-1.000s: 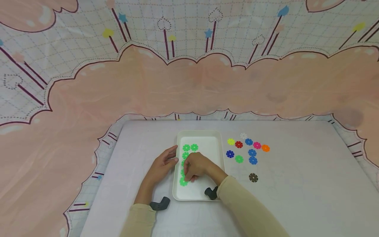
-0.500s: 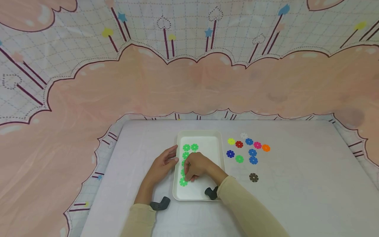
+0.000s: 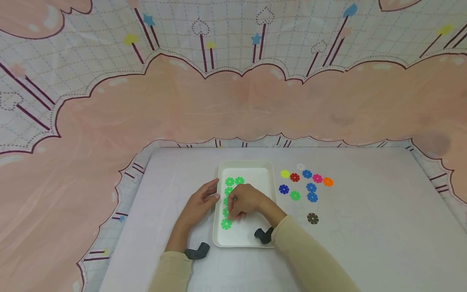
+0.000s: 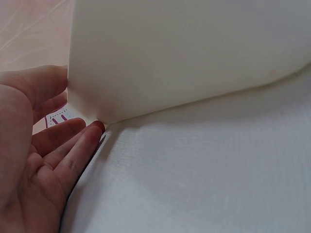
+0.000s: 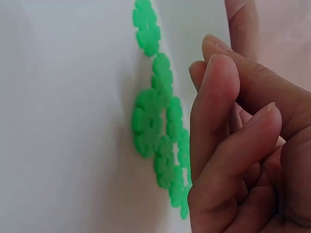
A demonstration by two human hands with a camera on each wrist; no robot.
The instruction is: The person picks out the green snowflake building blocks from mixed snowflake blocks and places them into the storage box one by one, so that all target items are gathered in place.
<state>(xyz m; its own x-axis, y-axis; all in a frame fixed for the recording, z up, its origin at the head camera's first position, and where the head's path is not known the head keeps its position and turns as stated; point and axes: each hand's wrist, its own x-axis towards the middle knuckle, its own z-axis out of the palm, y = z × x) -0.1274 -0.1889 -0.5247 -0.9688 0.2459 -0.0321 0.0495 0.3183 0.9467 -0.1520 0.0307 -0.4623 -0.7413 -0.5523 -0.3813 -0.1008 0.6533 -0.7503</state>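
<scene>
A white rectangular tray [image 3: 260, 178] holds several green notched plastic discs [image 3: 226, 224] down its left side, some hidden under my right hand. My left hand [image 3: 200, 205] touches the tray's left edge with relaxed fingers; in the left wrist view its fingertips rest against the tray's outer wall [image 4: 170, 58]. My right hand [image 3: 246, 202] is over the left half of the tray with bent fingers. In the right wrist view these fingers [image 5: 218, 82] are beside the green discs [image 5: 147, 122], and no disc shows between them.
Right of the tray lie loose discs: yellow [image 3: 285, 174], red [image 3: 294, 177], white [image 3: 300, 166], pink [image 3: 317, 178], orange [image 3: 328, 181], dark blue [image 3: 283, 189], green [image 3: 295, 195], brown [image 3: 312, 218] and several blue ones [image 3: 311, 187]. A patterned cloth [image 3: 233, 109] hangs behind the table.
My right hand has shifted slightly up and to the right over the tray, uncovering more of the lowest green discs. The left hand and the tray stay put.
</scene>
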